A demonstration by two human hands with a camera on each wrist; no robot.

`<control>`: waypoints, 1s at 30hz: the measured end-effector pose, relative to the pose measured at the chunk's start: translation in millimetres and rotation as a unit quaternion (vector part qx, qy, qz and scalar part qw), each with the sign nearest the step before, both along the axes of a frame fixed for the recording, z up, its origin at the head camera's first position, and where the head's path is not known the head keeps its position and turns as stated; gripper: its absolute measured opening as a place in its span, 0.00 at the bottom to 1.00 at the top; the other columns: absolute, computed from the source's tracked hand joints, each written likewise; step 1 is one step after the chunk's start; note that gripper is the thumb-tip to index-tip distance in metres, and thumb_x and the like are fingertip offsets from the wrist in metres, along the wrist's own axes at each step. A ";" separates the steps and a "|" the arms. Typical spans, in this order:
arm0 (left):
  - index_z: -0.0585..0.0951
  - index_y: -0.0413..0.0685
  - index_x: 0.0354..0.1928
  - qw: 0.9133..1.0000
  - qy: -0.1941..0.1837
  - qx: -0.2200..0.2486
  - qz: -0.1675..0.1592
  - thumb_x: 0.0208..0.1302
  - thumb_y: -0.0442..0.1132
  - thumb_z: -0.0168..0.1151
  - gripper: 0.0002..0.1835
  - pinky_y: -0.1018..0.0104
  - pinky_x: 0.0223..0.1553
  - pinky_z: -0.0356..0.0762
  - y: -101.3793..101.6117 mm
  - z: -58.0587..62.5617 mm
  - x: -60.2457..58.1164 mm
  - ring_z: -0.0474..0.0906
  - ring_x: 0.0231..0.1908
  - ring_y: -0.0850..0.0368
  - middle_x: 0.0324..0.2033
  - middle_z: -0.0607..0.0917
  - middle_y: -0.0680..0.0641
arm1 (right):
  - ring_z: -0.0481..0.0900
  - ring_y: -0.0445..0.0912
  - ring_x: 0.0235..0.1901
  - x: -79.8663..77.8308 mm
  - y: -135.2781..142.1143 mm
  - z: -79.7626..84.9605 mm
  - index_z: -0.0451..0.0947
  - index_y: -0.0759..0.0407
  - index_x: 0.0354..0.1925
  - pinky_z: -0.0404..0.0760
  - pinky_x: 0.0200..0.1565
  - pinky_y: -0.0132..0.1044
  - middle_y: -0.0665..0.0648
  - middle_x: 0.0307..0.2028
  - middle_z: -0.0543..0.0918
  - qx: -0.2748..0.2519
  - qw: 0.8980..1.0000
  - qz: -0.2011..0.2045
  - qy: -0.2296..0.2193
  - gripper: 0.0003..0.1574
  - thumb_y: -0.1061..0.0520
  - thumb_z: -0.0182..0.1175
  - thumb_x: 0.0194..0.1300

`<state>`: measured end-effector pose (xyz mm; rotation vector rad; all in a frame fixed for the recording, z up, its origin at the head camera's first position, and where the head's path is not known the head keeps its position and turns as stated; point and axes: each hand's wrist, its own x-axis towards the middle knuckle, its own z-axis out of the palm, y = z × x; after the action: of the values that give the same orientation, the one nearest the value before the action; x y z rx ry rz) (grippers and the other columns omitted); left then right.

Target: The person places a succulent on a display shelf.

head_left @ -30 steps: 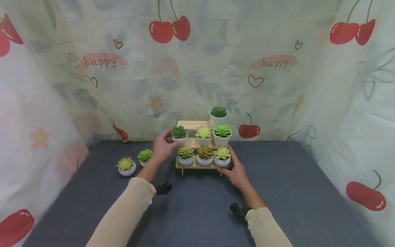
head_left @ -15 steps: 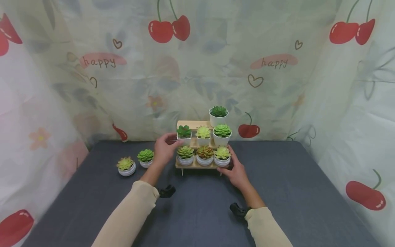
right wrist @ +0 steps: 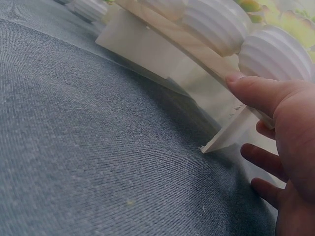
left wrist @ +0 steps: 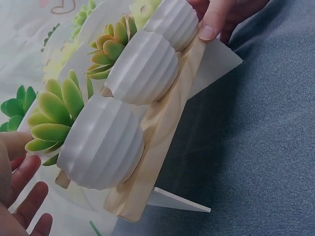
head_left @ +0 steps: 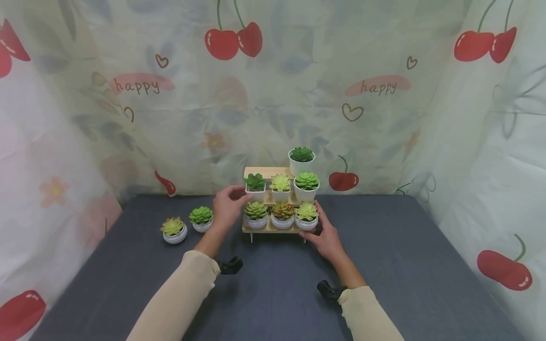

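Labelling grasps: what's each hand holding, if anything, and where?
Right hand: wooden stand, by bottom shelf, right end. Left hand: at left side of white pot with dark green succulent; grip unclear.

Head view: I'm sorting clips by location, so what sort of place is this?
Probably a tabletop filming booth: printed sheets enclose the back and both sides, a dark cloth-covered table stands between them, and black wrist-worn devices, likely cameras, are visible.

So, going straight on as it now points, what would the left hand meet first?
Probably the white pot with the dark-green succulent on the pale wooden middle shelf, right by the left hand; whether they already touch is unclear.
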<state>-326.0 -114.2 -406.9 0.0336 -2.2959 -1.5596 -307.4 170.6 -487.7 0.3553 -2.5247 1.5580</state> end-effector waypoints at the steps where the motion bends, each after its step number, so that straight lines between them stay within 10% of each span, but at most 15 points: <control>1: 0.84 0.44 0.49 1.000 0.003 0.001 0.000 0.58 0.42 0.73 0.18 0.56 0.46 0.76 -0.1 -0.4 0.5 0.81 0.44 0.51 0.42 0.86 0.44 | 0.72 0.57 0.60 -0.3 0.3 -0.5 0.45 0.43 0.77 0.65 0.61 0.57 0.60 0.70 0.64 -0.001 1.000 0.000 0.002 0.64 0.57 0.74 0.55; 11: 0.83 0.42 0.47 0.998 0.043 0.044 0.007 0.61 0.39 0.69 0.14 0.56 0.46 0.74 -3.7 -3.9 19.7 0.78 0.44 0.51 0.42 0.85 0.44 | 0.74 0.58 0.57 0.1 1.2 -2.2 0.46 0.46 0.77 0.68 0.58 0.57 0.62 0.68 0.66 0.000 1.000 0.000 0.017 0.64 0.56 0.74 0.55; 24: 0.82 0.37 0.47 0.995 0.034 0.087 -0.023 0.65 0.37 0.66 0.13 0.65 0.45 0.72 -14.0 -0.3 78.8 0.78 0.45 0.53 0.43 0.84 0.40 | 0.75 0.58 0.56 0.0 2.4 -3.3 0.45 0.45 0.78 0.68 0.58 0.57 0.64 0.66 0.69 0.009 1.000 0.000 0.011 0.64 0.56 0.74 0.55; 30: 0.83 0.42 0.47 0.996 0.024 0.082 -0.014 0.65 0.41 0.66 0.13 0.69 0.43 0.73 -27.9 -23.4 83.4 0.78 0.44 0.58 0.43 0.84 0.44 | 0.75 0.58 0.57 -1.5 1.1 -3.5 0.45 0.45 0.77 0.67 0.58 0.57 0.64 0.67 0.68 0.008 1.000 -0.003 0.012 0.64 0.56 0.74 0.55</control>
<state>-242.5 -142.1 -430.3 0.0062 -2.1367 -1.7393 -308.9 171.7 -491.2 0.3667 -2.5183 1.5237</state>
